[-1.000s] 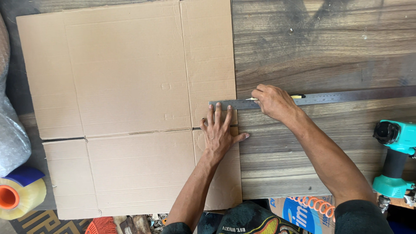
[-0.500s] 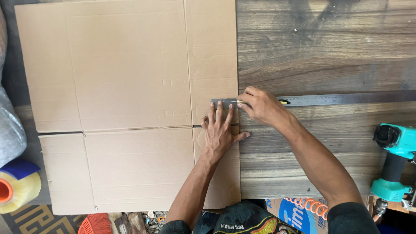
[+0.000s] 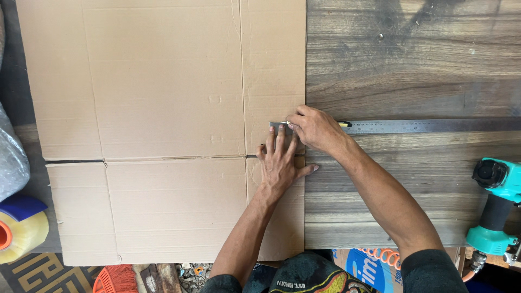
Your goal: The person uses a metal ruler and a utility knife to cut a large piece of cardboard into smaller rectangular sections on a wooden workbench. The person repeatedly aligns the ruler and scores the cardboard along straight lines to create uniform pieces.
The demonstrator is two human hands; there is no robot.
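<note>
Where the flattened cardboard sheet [image 3: 163,125] meets bare wooden tabletop [image 3: 412,59], a steel ruler [image 3: 429,126] lies across, its end on the cardboard's right flap. Left hand [image 3: 279,163] presses flat, fingers spread, just below the ruler. Right hand [image 3: 315,129] pinches something small at the ruler's end; the tool is mostly hidden. A teal power tool [image 3: 496,206] sits right of the ruler, a tape roll [image 3: 19,228] far left, cut off.

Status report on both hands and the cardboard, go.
Left hand flat on cardboard sheet, fingers spread. Right hand closed on a small tool, mostly hidden, against metal ruler. Ruler spans table onto cardboard edge. Nothing blocking.
</note>
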